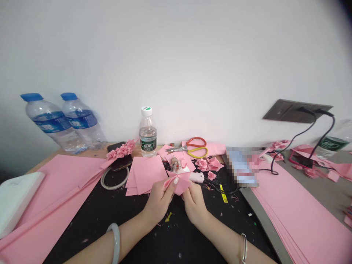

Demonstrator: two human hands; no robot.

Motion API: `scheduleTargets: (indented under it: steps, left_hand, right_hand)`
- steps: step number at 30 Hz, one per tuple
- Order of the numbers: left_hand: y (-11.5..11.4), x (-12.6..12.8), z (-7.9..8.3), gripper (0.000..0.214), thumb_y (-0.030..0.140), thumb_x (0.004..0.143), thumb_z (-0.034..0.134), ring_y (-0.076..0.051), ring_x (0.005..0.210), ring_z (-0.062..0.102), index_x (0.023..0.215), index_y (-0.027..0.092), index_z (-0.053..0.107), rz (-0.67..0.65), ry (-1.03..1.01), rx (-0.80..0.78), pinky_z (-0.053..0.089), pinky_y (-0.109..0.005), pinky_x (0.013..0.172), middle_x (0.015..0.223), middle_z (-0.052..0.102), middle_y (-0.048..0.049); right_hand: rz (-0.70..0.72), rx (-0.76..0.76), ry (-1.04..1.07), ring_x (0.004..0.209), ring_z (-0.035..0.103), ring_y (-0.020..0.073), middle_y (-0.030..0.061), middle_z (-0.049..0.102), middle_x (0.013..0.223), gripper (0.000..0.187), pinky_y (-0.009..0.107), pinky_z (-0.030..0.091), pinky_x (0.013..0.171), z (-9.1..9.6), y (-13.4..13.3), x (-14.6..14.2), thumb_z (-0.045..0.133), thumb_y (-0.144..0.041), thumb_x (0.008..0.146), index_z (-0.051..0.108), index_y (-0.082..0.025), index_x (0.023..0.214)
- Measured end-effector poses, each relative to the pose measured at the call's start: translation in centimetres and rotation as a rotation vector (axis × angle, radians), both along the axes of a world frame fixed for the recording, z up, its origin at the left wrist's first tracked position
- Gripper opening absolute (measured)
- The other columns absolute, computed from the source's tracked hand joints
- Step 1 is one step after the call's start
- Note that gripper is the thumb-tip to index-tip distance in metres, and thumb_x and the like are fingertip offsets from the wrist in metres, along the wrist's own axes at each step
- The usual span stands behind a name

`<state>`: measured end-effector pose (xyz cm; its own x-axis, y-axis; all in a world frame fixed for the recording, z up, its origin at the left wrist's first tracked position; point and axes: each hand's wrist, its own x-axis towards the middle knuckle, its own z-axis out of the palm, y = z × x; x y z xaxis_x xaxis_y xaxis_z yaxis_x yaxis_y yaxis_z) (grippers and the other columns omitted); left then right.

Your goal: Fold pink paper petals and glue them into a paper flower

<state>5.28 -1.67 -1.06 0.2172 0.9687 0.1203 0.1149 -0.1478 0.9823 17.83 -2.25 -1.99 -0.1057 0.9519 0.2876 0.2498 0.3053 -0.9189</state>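
Both hands meet over the black mat at a partly folded piece of pink paper. My left hand pinches its left side, thumb on top. Closed on the right edge is my right hand, its fingertips partly hidden. Just behind the paper lies a white-handled tool whose kind I cannot make out. A stack of pink paper squares sits left of the fold. Several folded paper roses rest behind to the right, near scissors with red and yellow handles.
Large pink sheets cover the left, with a white box-like object on them. A water bottle stands by the wall; two larger bottles are farther left. At right are a blurred-out screen, cables and more pink sheets.
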Motion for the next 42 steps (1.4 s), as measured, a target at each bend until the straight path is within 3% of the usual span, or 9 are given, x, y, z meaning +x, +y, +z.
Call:
scheduleTargets:
  steps: [5, 10, 18, 23, 29, 38, 42]
  left_hand:
    - [-0.1, 0.0, -0.2, 0.037, 0.043, 0.090, 0.035, -0.010, 0.043, 0.033, 0.062, 0.020, 0.043, -0.006, -0.005, -0.005, 0.027, -0.024, 0.044, 0.048, 0.036, 0.0063]
    - [-0.3, 0.1, -0.7, 0.038, 0.042, 0.090, 0.035, -0.011, 0.042, 0.035, 0.059, 0.021, 0.040, -0.089, -0.011, -0.010, 0.029, -0.025, 0.043, 0.047, 0.035, 0.0061]
    - [-0.6, 0.0, -0.7, 0.047, 0.050, 0.087, 0.034, -0.011, 0.038, 0.032, 0.051, 0.021, 0.039, -0.064, -0.089, -0.105, 0.024, -0.026, 0.041, 0.042, 0.034, 0.0051]
    - [-0.5, -0.3, -0.8, 0.041, 0.047, 0.089, 0.033, -0.011, 0.040, 0.033, 0.061, 0.020, 0.045, -0.030, -0.115, -0.027, 0.029, -0.024, 0.044, 0.043, 0.035, 0.0062]
    - [-0.7, -0.7, -0.8, 0.035, 0.044, 0.091, 0.032, -0.009, 0.043, 0.032, 0.067, 0.020, 0.042, -0.043, -0.173, 0.045, 0.029, -0.021, 0.045, 0.049, 0.036, 0.0071]
    - [-1.1, -0.5, -0.4, 0.037, 0.042, 0.091, 0.034, -0.008, 0.043, 0.029, 0.063, 0.019, 0.042, -0.116, -0.170, -0.063, 0.024, -0.020, 0.042, 0.050, 0.035, 0.0069]
    - [-1.1, -0.4, -0.5, 0.037, 0.044, 0.090, 0.035, -0.008, 0.043, 0.032, 0.063, 0.019, 0.043, -0.080, -0.127, -0.089, 0.026, -0.020, 0.042, 0.050, 0.036, 0.0068]
  right_hand:
    - [-0.029, 0.057, -0.046, 0.058, 0.045, 0.0156, 0.0000, 0.050, 0.062, 0.028, 0.027, 0.036, 0.056, 0.3, -0.1, -0.3, 0.037, -0.025, 0.090, 0.046, -0.020, 0.065]
    - [-0.099, 0.067, -0.038, 0.054, 0.042, 0.0145, -0.0010, 0.046, 0.059, 0.031, 0.027, 0.036, 0.053, 0.0, 0.0, -0.1, 0.032, -0.026, 0.093, 0.042, -0.021, 0.065]
    - [-0.100, 0.163, -0.092, 0.051, 0.042, 0.0140, -0.0010, 0.045, 0.057, 0.033, 0.027, 0.035, 0.052, 0.1, -0.2, 0.4, 0.032, -0.027, 0.094, 0.044, -0.021, 0.064]
    - [-0.133, 0.294, -0.146, 0.043, 0.034, 0.0124, -0.0030, 0.038, 0.049, 0.038, 0.026, 0.028, 0.044, 0.4, -0.5, 0.6, 0.031, -0.024, 0.094, 0.040, -0.021, 0.057]
    - [-0.081, 0.389, -0.148, 0.049, 0.041, 0.0138, -0.0009, 0.044, 0.055, 0.035, 0.026, 0.032, 0.048, 0.8, -0.6, 0.7, 0.031, -0.024, 0.093, 0.045, -0.020, 0.061]
    - [-0.076, 0.189, -0.129, 0.046, 0.040, 0.0109, -0.0027, 0.042, 0.050, 0.040, 0.024, 0.030, 0.047, -0.1, -1.2, 0.6, 0.031, -0.030, 0.093, 0.039, -0.019, 0.055]
    - [-0.067, 0.138, -0.115, 0.042, 0.035, 0.0098, -0.0045, 0.036, 0.047, 0.041, 0.024, 0.026, 0.043, -0.1, -1.0, 0.2, 0.031, -0.030, 0.093, 0.035, -0.020, 0.053]
